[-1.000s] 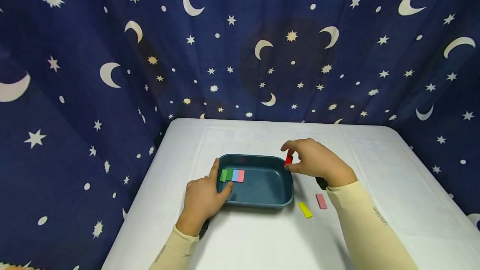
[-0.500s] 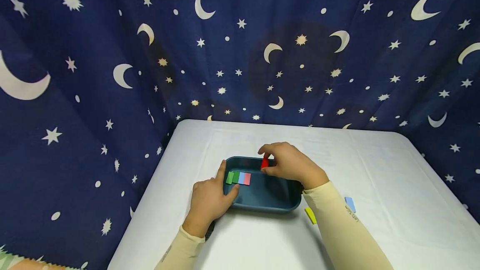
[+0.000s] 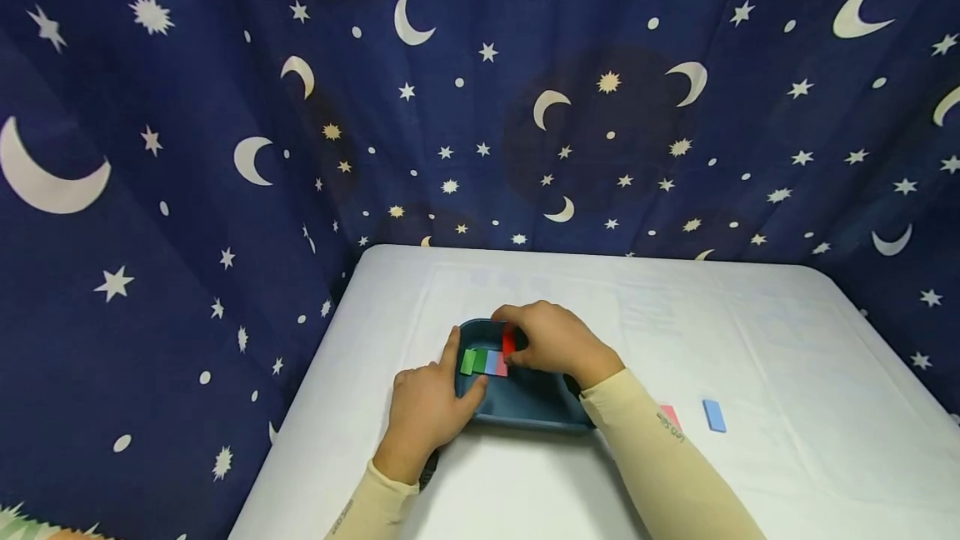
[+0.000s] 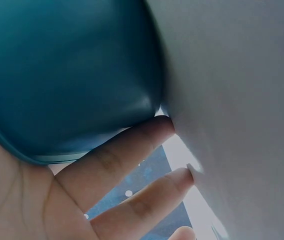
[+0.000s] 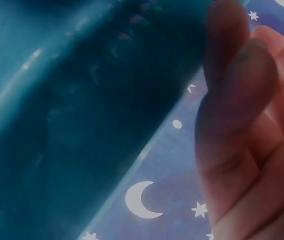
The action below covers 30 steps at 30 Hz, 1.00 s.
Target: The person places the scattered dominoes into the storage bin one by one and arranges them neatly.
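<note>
A dark teal tray (image 3: 536,422) sits on the table. My left hand (image 3: 423,402) rests at its left end, index finger straight along the rim and thumb stretched over the near side. In the left wrist view, extended fingers (image 4: 127,155) lie against the tray's outer wall. Inside the tray, a light green block (image 3: 468,362), a darker green block (image 3: 481,361), a blue block (image 3: 492,362) and a pink block (image 3: 502,366) form a row. My right hand (image 3: 555,344) pinches a red flat block (image 3: 509,340) upright at the row's right end; the right wrist view hides it.
On the white table (image 3: 795,357), right of the tray, lie another blue block (image 3: 715,416) and another pink block (image 3: 671,416), which my right sleeve partly covers. A dark blue curtain (image 3: 337,90) with moons and stars surrounds the table's back and sides.
My right hand has carried the red block leftward from the tray's right rim to the row. The left hand stays on the tray. The yellow block has become hidden behind the right arm.
</note>
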Motion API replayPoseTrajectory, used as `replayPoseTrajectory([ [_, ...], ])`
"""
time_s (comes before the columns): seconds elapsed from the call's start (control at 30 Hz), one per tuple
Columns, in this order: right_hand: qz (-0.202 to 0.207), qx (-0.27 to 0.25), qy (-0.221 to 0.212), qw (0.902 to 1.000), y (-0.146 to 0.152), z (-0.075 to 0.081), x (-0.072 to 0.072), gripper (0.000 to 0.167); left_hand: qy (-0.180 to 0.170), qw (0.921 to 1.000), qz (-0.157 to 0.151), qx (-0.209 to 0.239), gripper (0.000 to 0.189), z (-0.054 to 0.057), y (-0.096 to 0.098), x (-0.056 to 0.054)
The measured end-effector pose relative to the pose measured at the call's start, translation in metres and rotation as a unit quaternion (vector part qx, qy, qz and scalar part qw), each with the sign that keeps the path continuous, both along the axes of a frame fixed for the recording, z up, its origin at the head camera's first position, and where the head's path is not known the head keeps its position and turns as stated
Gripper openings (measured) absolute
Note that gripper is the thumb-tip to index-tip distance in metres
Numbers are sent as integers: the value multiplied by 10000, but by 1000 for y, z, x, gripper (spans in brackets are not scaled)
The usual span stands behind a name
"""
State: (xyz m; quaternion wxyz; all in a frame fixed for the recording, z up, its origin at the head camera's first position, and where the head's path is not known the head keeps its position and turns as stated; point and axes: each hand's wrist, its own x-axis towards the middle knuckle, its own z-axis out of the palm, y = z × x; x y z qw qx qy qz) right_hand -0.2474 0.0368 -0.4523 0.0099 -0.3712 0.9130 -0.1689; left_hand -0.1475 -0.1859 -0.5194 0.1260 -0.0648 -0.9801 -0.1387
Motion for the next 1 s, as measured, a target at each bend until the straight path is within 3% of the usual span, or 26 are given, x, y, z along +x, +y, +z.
replayPoseTrajectory([
  [0.17,-71,262,-96,9996,-2,-10,1,56,-53,10000,28,25,91,-2,1,3],
  [0.43,-194,468,-71,9987,-6,-13,-5,57,52,10000,6,-4,92,1,-2,-3],
  [0.73,-341,940,-207,9948,-9,-17,-4,61,94,9999,-6,-55,91,-1,-2,-4],
  [1.0,-436,1060,-318,9929,-13,-22,-7,63,58,10000,7,-48,92,-1,-4,-4],
])
